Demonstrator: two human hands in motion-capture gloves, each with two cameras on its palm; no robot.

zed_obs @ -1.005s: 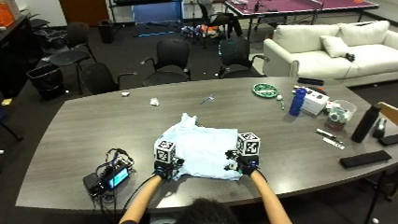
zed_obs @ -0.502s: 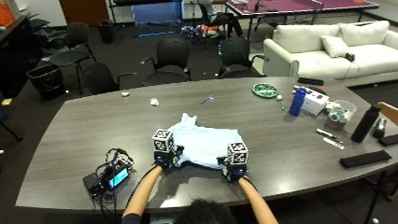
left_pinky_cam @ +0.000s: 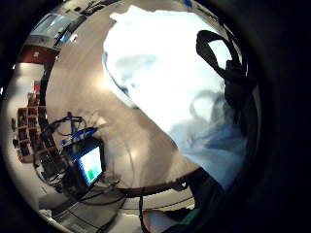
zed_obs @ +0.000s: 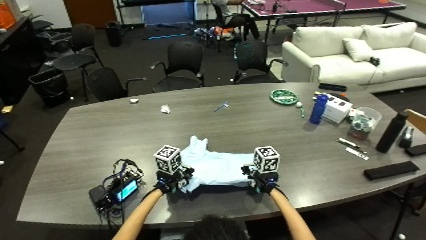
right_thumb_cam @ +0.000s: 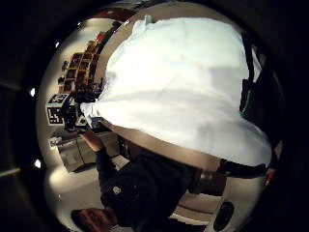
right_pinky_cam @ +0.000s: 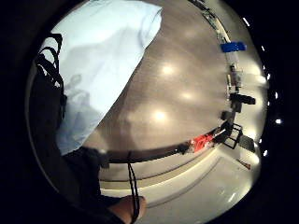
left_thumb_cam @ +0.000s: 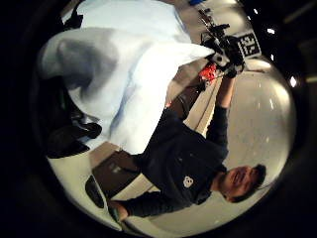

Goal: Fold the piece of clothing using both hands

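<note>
A light blue garment (zed_obs: 214, 167) lies on the grey table (zed_obs: 86, 145) near its front edge, one pointed end (zed_obs: 197, 144) reaching away from me. My left hand (zed_obs: 172, 180) pinches the near left corner and my right hand (zed_obs: 261, 182) pinches the near right corner, with the near hem stretched between them. In the left thumb side palm view the cloth (left_thumb_cam: 129, 74) spans across to the right hand (left_thumb_cam: 225, 47). In the right thumb side palm view the cloth (right_thumb_cam: 183, 92) runs to the left hand (right_thumb_cam: 72, 113). Dark fingers (left_pinky_cam: 228, 73) curl over the fabric.
A small device with a lit screen and cables (zed_obs: 116, 190) sits just left of my left hand. At the right stand a blue bottle (zed_obs: 319, 107), a white box (zed_obs: 337, 107), a black bottle (zed_obs: 390, 132) and a flat black case (zed_obs: 390, 170). A green plate (zed_obs: 284, 96) lies further back.
Both hands have drawn back toward the table's front edge and a little apart, taking the garment's near edge with them. The far part of the cloth stays on the table.
</note>
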